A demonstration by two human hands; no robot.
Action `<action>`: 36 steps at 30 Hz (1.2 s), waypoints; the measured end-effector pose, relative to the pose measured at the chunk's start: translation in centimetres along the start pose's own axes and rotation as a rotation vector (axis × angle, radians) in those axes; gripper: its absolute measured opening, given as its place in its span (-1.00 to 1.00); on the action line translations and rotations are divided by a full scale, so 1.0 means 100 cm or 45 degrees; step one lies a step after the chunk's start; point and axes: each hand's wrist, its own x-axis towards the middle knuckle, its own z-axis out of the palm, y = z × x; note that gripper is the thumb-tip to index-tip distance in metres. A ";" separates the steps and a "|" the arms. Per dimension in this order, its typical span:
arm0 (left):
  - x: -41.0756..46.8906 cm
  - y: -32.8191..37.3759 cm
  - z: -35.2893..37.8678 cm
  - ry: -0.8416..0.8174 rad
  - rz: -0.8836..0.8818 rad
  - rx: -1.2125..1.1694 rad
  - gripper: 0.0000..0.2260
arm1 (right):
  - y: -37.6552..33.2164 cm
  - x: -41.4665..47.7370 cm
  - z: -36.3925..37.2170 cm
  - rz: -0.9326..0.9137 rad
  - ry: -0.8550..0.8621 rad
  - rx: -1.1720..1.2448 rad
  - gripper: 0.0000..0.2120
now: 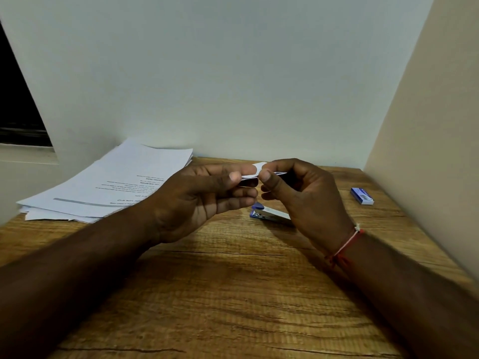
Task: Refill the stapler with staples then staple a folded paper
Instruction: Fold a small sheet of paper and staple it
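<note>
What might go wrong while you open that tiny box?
The small white-flapped box is pinched between the left hand and right hand above the brown wooden table; if it pops open, its contents may scatter. It could slip and land on the blue metal stapler below.

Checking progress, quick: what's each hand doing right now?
Left hand: pinches the small staple box.
Right hand: pinches the same box's other end.

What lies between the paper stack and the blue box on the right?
Head view: the left hand and right hand pinching a flapped box, with the stapler on the table below.
</note>
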 end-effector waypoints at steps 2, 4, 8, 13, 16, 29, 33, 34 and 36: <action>0.000 0.000 0.000 0.034 0.005 -0.012 -0.56 | 0.000 0.000 0.001 0.000 0.007 -0.007 -0.74; 0.000 -0.001 0.000 0.056 0.010 -0.001 -0.57 | 0.000 0.000 0.001 0.002 0.014 -0.013 -0.78; 0.002 -0.004 0.004 0.136 0.040 0.049 -0.66 | -0.002 -0.001 0.001 0.023 0.023 -0.034 -0.81; 0.003 -0.006 0.004 0.195 0.044 0.042 -0.64 | -0.004 -0.002 0.002 0.034 0.019 -0.064 -0.77; 0.004 -0.005 0.004 0.193 0.028 0.029 -0.64 | -0.002 -0.001 0.001 0.043 0.026 -0.025 -0.77; 0.004 -0.004 -0.007 0.569 0.354 0.518 -0.71 | 0.011 0.010 -0.007 0.246 0.157 0.446 -0.84; 0.004 -0.002 -0.010 0.585 0.362 0.549 -0.74 | 0.012 0.009 -0.007 0.222 0.148 0.422 -0.83; 0.004 -0.002 -0.011 0.586 0.354 0.563 -0.75 | 0.012 0.009 -0.007 0.217 0.146 0.416 -0.83; 0.005 -0.002 -0.013 0.574 0.338 0.598 -0.76 | 0.013 0.009 -0.008 0.204 0.129 0.389 -0.83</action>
